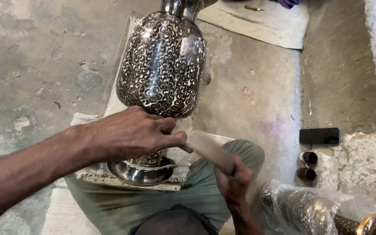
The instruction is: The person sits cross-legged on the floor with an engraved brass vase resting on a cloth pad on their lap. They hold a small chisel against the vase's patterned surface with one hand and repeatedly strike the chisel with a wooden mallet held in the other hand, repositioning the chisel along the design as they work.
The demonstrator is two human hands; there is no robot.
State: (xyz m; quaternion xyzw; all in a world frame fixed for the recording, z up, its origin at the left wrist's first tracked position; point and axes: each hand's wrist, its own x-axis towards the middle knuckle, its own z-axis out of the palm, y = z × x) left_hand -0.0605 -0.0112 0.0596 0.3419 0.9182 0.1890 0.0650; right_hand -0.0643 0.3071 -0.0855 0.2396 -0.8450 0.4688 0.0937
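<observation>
The engraved metal vase lies tilted across a padded board on the person's lap, neck toward twelve o'clock, round foot toward six. The left hand rests over the lower body of the vase just above the foot, fingers curled and thumb pressed forward; its grip is closed against the metal and against the near end of a flat strip tool. The right hand, at five o'clock from the vase, is clamped round the other end of that strip, which is blurred.

In my judgement the working point sits at the narrow waist above the foot. Sound practice here: keep the left hand bracing the vase firmly to the board so it cannot roll, and guide the strip with short, controlled strokes.

At three o'clock on the concrete floor: a dark phone, two small cylinders, and a plastic-wrapped vessel.
</observation>
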